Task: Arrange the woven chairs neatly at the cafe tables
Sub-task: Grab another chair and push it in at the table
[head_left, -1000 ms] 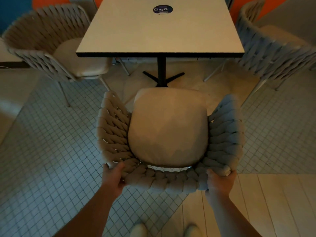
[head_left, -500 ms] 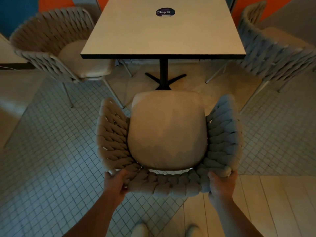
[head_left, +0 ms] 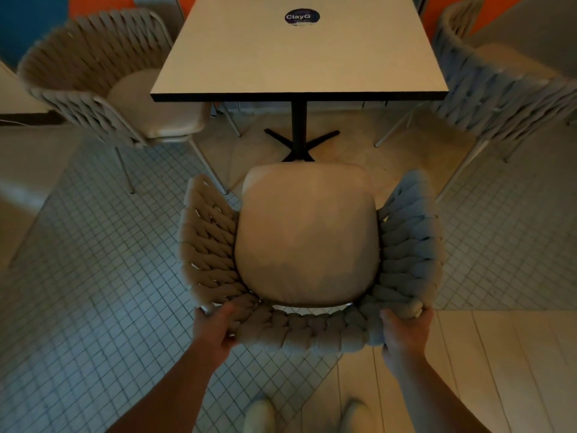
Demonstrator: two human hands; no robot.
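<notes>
A woven chair [head_left: 307,245] with a beige seat cushion stands right below me, facing the square cafe table [head_left: 299,54]. The cushion's front edge is just short of the table's near edge, over the black cross foot [head_left: 298,142]. My left hand [head_left: 217,326] grips the left corner of the braided backrest. At the right corner, my right hand [head_left: 404,331] clasps the same backrest. Two more woven chairs stand at the table: one on the left side [head_left: 103,85], one on the right side [head_left: 505,79].
The floor is small grey tile with pale wooden planks [head_left: 468,370] at the lower right. My shoes [head_left: 259,414] show at the bottom edge. A round dark sticker [head_left: 302,17] lies on the tabletop. Orange and blue walls stand behind the table.
The chair and table sit slightly lower in the view than a second ago. Both hands keep the same grip on the backrest.
</notes>
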